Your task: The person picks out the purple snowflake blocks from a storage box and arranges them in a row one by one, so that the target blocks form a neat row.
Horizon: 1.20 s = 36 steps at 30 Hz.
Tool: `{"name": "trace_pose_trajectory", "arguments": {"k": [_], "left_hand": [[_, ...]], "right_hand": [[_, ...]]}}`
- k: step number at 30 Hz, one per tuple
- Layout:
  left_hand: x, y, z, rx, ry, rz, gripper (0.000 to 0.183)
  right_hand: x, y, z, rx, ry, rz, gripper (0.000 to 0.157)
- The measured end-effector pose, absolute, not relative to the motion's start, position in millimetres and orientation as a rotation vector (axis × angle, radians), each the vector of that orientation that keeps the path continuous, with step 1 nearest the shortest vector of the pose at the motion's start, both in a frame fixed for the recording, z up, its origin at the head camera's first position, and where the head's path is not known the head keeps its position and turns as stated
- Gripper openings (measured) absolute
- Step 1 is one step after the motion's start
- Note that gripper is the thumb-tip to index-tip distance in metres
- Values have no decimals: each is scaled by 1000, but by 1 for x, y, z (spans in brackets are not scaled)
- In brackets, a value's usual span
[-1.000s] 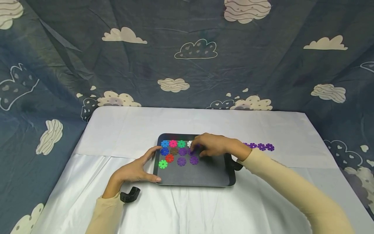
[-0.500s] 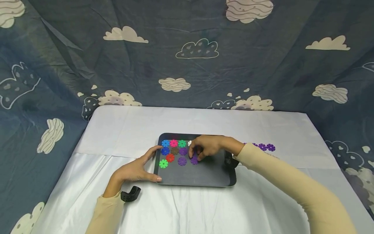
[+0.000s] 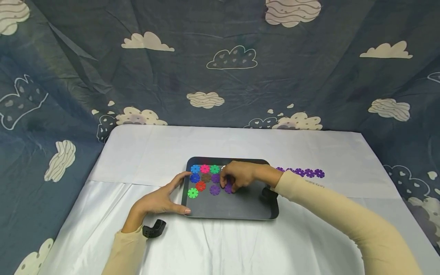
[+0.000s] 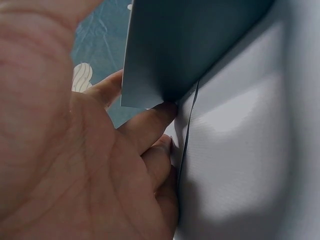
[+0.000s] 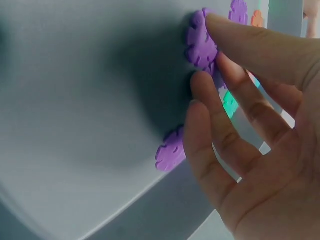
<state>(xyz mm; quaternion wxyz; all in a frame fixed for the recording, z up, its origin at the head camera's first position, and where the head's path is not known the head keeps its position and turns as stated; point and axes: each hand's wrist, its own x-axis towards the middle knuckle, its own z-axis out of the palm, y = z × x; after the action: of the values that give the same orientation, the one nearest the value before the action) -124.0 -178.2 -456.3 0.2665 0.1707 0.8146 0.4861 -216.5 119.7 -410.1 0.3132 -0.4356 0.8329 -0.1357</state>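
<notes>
A dark grey tray (image 3: 240, 208) lies on the white cloth, holding several flower-shaped plastic discs. My left hand (image 3: 159, 200) rests against its left side, thumb at the near corner and fingers spread along the rim. In the left wrist view, fingertips touch the tray's side (image 4: 165, 45). Over the middle of the tray, my right hand (image 3: 242, 175) pinches a purple flower disc (image 5: 200, 42) between thumb and fingers. Another purple disc (image 5: 170, 150) lies beyond the fingertips in the right wrist view. Left of that hand is a purple disc (image 3: 214, 190).
Blue (image 3: 195, 169), pink (image 3: 204, 169), green (image 3: 193, 193), red (image 3: 200, 186) and brown (image 3: 206, 178) discs sit at the tray's left. A row of purple discs (image 3: 309, 173) lies on the cloth to the right. A dark cloud-patterned curtain (image 3: 220, 84) hangs behind.
My right hand has moved slightly left and toward me, its fingers now at the right-hand purple disc of the lower row. The left hand stays at the tray's side.
</notes>
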Motion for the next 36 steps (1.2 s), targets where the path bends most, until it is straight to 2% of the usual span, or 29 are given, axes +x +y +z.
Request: {"name": "trace_pose_trajectory", "arguments": {"k": [19, 36], "left_hand": [[-124, -179, -457, 483, 2195, 1317, 114], [-124, -180, -459, 502, 2222, 1300, 113]], "right_hand": [[-209, 121, -417, -1248, 2303, -210, 23], [-212, 131, -413, -1289, 2231, -352, 10]]}}
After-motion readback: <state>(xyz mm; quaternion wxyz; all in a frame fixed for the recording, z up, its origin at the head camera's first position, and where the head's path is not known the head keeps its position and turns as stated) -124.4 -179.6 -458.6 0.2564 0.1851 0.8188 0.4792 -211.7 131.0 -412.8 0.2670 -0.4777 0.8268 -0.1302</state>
